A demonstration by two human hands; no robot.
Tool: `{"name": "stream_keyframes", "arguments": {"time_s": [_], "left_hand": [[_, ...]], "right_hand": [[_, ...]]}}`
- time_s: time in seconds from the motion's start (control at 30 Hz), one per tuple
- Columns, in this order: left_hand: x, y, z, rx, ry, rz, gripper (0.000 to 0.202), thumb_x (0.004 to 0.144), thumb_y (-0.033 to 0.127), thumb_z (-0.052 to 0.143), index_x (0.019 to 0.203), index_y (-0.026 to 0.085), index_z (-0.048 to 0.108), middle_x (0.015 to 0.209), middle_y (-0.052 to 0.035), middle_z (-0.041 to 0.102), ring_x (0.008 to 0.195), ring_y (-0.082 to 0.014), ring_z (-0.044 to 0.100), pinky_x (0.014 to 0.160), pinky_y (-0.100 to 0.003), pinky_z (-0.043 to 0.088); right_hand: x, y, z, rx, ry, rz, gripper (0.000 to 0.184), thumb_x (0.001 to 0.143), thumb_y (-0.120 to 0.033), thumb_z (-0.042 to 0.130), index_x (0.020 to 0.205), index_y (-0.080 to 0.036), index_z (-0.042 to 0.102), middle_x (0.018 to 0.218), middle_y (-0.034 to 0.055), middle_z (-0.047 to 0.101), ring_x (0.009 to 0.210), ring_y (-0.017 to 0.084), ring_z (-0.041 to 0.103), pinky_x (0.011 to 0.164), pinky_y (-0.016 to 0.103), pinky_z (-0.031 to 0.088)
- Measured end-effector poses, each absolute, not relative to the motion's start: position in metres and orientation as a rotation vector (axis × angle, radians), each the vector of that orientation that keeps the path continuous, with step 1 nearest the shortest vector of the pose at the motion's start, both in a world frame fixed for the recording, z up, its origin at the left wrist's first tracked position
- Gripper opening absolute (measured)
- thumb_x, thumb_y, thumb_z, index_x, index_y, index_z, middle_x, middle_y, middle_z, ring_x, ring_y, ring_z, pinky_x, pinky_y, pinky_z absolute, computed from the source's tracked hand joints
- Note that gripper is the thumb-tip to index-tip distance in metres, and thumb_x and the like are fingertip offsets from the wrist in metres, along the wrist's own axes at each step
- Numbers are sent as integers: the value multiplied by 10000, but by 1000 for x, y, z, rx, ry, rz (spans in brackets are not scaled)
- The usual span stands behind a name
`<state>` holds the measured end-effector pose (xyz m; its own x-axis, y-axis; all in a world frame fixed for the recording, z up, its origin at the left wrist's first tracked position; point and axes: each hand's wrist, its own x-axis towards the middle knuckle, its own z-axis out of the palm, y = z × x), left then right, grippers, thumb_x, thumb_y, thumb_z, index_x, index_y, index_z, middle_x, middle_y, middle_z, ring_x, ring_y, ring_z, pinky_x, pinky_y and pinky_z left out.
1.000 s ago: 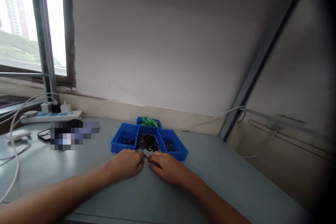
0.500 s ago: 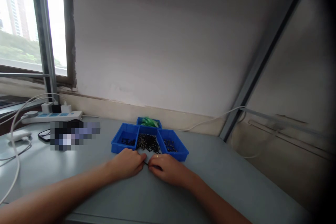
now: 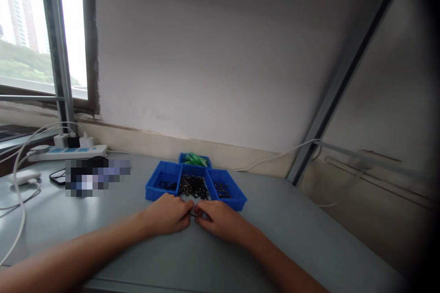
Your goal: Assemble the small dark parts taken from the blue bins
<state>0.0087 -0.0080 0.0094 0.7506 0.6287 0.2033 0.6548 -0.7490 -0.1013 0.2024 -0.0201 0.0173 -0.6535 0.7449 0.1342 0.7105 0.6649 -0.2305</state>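
My left hand (image 3: 168, 213) is closed, its thumb and forefinger pinching a thin black piece (image 3: 193, 214) too small to identify. Facing it, my right hand (image 3: 223, 220) has its fingers curled in a pinch at the other end of that piece. Just beyond the hands lies a pile of small black and metallic parts (image 3: 194, 186). To its left, a blue bin (image 3: 150, 193) holds a few dark pieces. The blue bin on the right (image 3: 238, 203) contains small metallic parts.
Another blue bin (image 3: 180, 159) with green plastic packaging (image 3: 195, 160) stands behind. A power strip (image 3: 72, 151) with plugs, white cables (image 3: 21, 206) and a pixelated dark item (image 3: 92, 176) are on the left of the grey table (image 3: 206, 265). A metal post (image 3: 330, 105) rises at right.
Both hands stay in almost the same place. The right fingers have shifted slightly, with a bit more gap showing between forefinger and thumb. The bins have not moved.
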Motion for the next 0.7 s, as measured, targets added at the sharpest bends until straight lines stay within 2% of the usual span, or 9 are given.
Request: {"name": "stream_keyframes", "arguments": {"time_s": [0.27, 0.47, 0.7], "left_hand": [[9, -10, 14, -2811, -1018, -317, 114, 851, 248, 449, 866, 178, 537, 690, -42, 654, 619, -231, 645, 552, -287, 478], [8, -9, 12, -2815, -1019, -331, 107, 840, 246, 458, 873, 182, 536, 668, -35, 643, 613, -225, 640, 549, -275, 460], [7, -9, 14, -2881, -982, -428, 102, 861, 254, 461, 890, 182, 527, 730, -26, 634, 642, -198, 622, 565, -255, 440]], "right_hand": [[202, -18, 17, -1181, -2707, 172, 171, 872, -197, 438, 791, -173, 586, 796, 27, 636, 720, 145, 565, 626, 222, 347], [202, -20, 19, -1331, -2585, 197, 79, 833, -234, 515, 866, -183, 564, 738, 2, 629, 656, 138, 562, 543, 210, 300], [202, -18, 17, -1235, -2695, 190, 198, 902, -214, 405, 886, -182, 600, 852, 37, 662, 766, 159, 600, 643, 224, 352]]}}
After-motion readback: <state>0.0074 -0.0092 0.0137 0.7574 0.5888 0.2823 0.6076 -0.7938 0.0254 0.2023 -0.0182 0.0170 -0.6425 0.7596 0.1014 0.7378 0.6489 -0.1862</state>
